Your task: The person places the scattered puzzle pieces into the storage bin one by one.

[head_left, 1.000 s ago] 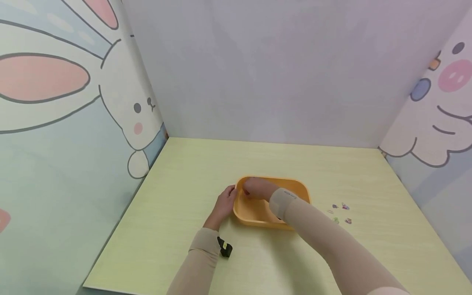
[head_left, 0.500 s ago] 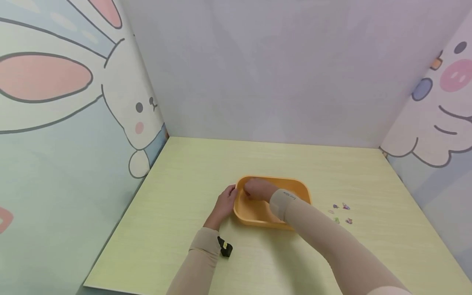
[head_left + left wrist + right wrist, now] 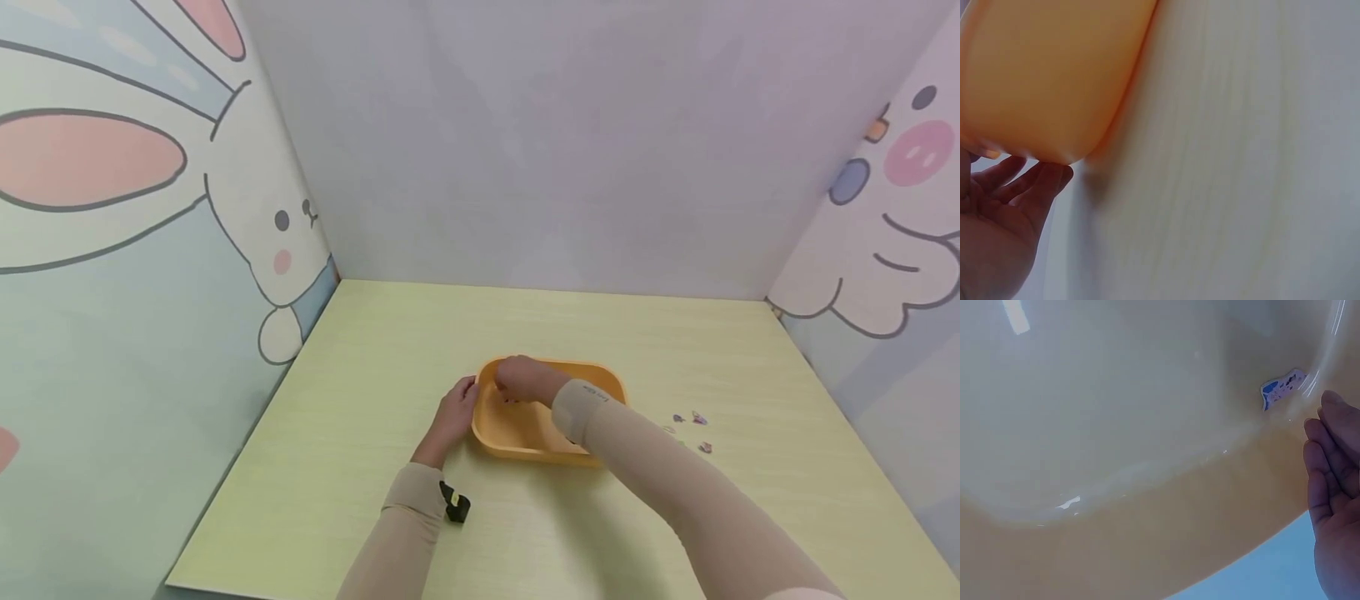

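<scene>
Head view: an orange tray sits near the middle of a pale yellow-green table, its long side running left to right. The left hand rests against the tray's left end, fingers laid along the outer wall, not wrapped round it. The right hand hangs over the tray's far left corner, fingers bent downward into the basin; whether they pinch anything cannot be told from here. A small black clip lies on the table just beside the left sleeve. A scatter of small coloured stickers lies on the table well to the right of the tray. Walls with a rabbit drawing enclose the table on the left. Left wrist view: the tray's rounded outer corner fills the upper left; the left hand sits below it with fingers nearly straight, fingertips touching the tray's lower edge, holding nothing. Right wrist view: the glossy inside of the tray fills the frame; a small blue and white sticker lies on the inner wall near the upper right. The right hand is at the right edge, fingers loosely straight and close together, just beside the sticker but apart from it, gripping nothing.
</scene>
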A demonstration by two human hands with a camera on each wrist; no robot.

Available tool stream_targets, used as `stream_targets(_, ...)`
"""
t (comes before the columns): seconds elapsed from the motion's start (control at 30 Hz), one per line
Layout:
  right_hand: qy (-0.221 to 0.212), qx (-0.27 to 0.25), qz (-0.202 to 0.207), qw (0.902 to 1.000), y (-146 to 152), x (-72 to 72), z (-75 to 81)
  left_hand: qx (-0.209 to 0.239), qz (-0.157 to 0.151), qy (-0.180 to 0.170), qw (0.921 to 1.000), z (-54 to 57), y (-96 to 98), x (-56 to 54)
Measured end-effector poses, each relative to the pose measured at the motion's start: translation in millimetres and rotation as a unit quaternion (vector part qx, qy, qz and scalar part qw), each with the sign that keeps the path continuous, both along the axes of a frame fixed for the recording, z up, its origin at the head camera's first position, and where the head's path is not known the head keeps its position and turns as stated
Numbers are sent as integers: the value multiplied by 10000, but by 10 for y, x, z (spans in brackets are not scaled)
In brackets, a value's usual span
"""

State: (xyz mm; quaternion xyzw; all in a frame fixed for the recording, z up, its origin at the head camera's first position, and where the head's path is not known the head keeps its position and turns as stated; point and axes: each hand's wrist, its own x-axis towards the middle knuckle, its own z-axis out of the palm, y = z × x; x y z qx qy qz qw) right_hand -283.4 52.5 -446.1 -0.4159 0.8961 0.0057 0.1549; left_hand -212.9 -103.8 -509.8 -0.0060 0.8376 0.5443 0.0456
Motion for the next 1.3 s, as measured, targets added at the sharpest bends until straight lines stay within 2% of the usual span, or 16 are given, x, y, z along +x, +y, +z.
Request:
stream_targets(0.2,-30,-223,-107,9997,74,-6,96,-9,63,-77,10000,-12,17,-34)
stream_targets(0.43,121,-357,0,9993,176,13,201,-7,114,-50,9999,-22,27,-52)
stream_targets(0.73,28,-442,-239,9987,299,18,323,20,156,27,9999,-18,26,-43)
stream_targets(1.3,73,-803,-367,9961,629,58,464,53,151,-156,9998,-20,11,-56)
